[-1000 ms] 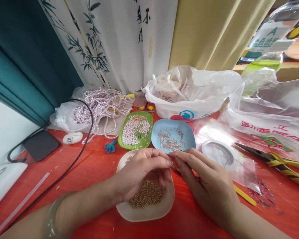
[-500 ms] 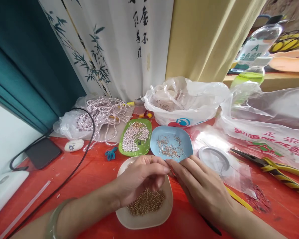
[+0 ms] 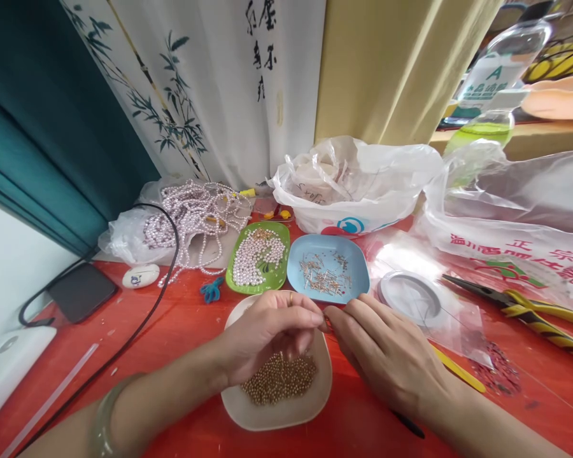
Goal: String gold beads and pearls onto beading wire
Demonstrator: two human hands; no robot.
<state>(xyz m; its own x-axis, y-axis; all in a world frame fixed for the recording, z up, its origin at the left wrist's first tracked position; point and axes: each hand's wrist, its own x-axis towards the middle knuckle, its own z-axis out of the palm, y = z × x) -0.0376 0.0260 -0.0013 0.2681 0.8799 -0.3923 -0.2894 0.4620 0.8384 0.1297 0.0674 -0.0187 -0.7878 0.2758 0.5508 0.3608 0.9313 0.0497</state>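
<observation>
My left hand (image 3: 272,334), with a jade-coloured bangle (image 3: 106,413) on its wrist, is closed in a pinch above a white dish (image 3: 277,421) of small gold beads (image 3: 281,383). Its fingertips meet those of my right hand (image 3: 386,353), whose fingers are bent and pressed together. A tiny reddish piece shows between the two sets of fingertips, too small and too covered to name. Just beyond the hands, a blue dish (image 3: 297,251) bears thin metal pins (image 3: 327,281). Left of it, a green dish (image 3: 277,284) bears pale pearl beads (image 3: 251,264).
Yellow-handled pliers (image 3: 520,305) lie at the right, near a clear spool (image 3: 409,298) and a yellow-handled tool (image 3: 458,369) partly under my right arm. Plastic bags (image 3: 363,197) stand behind. Bead strings (image 3: 195,210), a black cable (image 3: 172,254) and a blue clip (image 3: 212,290) lie left.
The view has shifted slightly. My right fingertips have drawn back a little from my left ones, showing a bit more of the small reddish piece between them.
</observation>
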